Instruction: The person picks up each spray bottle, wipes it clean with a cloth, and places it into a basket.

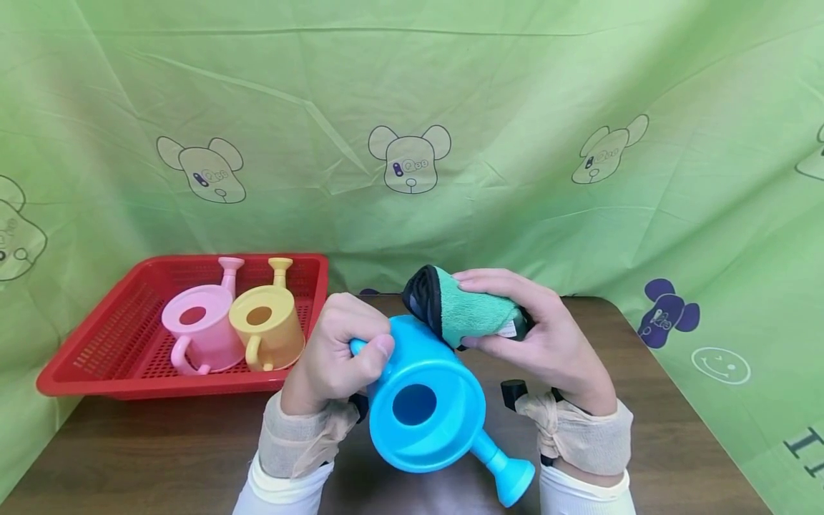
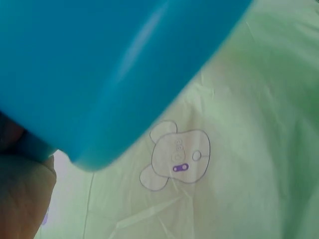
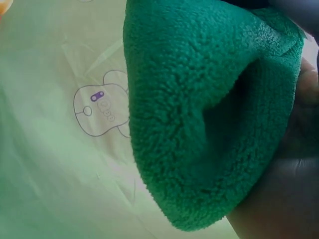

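Note:
A blue toy watering can [image 1: 450, 408] is held tilted above the table, its round top opening facing me and its spout pointing down to the right. My left hand [image 1: 344, 350] grips its handle, most of which the fingers hide. In the left wrist view the can's smooth blue wall [image 2: 109, 74] fills the upper left. My right hand [image 1: 541, 329] holds a folded green cloth [image 1: 479, 304] with dark edging against the can's far side. The right wrist view shows the fluffy cloth [image 3: 169, 119] bunched into a hollow fold.
A red plastic basket [image 1: 193, 386] stands at the left of the brown wooden table [image 1: 161, 443]. Inside it are a pink watering can [image 1: 215, 340] and a yellow watering can [image 1: 280, 332]. A green printed curtain [image 1: 309, 200] hangs behind the table.

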The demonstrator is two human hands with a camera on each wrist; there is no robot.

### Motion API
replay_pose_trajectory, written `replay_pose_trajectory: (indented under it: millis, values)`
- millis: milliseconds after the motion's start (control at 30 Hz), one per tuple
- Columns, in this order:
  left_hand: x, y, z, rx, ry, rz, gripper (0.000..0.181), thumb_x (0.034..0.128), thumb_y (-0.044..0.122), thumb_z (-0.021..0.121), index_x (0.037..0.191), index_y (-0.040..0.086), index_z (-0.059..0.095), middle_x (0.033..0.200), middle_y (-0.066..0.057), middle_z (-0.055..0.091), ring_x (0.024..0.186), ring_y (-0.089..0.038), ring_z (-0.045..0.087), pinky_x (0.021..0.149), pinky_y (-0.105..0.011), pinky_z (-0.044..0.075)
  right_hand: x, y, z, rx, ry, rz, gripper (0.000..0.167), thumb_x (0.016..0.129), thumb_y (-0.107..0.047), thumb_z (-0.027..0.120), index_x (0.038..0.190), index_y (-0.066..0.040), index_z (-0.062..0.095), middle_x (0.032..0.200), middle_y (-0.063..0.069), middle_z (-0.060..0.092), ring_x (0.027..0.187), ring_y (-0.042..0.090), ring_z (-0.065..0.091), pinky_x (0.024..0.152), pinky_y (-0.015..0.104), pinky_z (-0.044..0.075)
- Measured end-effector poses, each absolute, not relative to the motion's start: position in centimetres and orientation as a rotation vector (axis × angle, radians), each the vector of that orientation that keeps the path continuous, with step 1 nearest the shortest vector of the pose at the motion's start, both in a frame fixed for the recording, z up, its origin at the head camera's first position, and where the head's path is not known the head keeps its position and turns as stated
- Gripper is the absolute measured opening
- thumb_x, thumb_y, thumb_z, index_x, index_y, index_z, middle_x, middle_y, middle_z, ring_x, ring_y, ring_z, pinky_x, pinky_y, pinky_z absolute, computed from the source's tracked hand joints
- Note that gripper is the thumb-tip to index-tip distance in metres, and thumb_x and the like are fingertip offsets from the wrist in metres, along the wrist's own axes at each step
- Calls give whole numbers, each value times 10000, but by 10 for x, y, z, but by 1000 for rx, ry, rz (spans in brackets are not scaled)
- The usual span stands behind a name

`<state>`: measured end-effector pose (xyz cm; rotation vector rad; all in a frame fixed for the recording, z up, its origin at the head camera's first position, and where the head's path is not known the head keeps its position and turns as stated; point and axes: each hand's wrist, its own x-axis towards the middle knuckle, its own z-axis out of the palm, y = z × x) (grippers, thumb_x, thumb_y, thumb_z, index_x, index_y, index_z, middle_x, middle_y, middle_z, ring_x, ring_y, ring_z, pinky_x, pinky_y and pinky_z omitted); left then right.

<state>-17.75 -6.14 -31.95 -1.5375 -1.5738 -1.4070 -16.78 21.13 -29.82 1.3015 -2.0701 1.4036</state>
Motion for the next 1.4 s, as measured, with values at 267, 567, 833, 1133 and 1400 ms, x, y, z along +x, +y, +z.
replay_pose_trajectory:
  millis: [267, 567, 833, 1133, 1400]
  values:
    - [-174, -47, -319, -1670, -1601, -1438, 385, 854, 6, 570, 538, 139, 396, 487, 27, 368, 450, -36, 353, 448, -131, 258, -170, 208, -300, 1220, -2168, 1362, 642, 765, 128, 843, 1353, -66, 673, 1420, 99, 665, 1327, 207, 634, 1072, 265, 516]
    - [-172, -37, -321, -1725, -1563, -1480, 400, 910, 38, 552, 552, 129, 400, 496, 12, 383, 446, -54, 382, 447, -137, 276, -173, 204, -301, 1202, -2163, 1307, 626, 756, 107, 864, 1326, -88, 693, 1454, 94, 641, 1354, 207, 606, 1096, 270, 493]
    - [-172, -31, -319, -1677, -1538, -1483, 405, 901, 1, 542, 538, 127, 413, 492, 15, 394, 446, -49, 378, 449, -142, 276, -171, 202, -301, 1228, -2060, 1340, 638, 728, 140, 863, 1311, -59, 697, 1413, 134, 659, 1326, 221, 626, 1077, 276, 511]
    - [-174, -38, -320, -1568, -1590, -1474, 428, 916, 18, 545, 524, 134, 418, 488, 23, 395, 440, -47, 381, 447, -139, 277, -168, 206, -298, 1323, -1929, 1519, 631, 733, 191, 817, 1318, 14, 657, 1386, 146, 676, 1291, 281, 650, 1046, 317, 541]
    - [-180, -49, -325, -1466, -1634, -1455, 442, 944, 81, 530, 524, 127, 398, 483, 5, 370, 460, -31, 363, 450, -153, 260, -168, 211, -297, 1397, -1898, 1570, 649, 739, 223, 784, 1339, 23, 639, 1400, 138, 671, 1317, 291, 638, 1052, 322, 544]
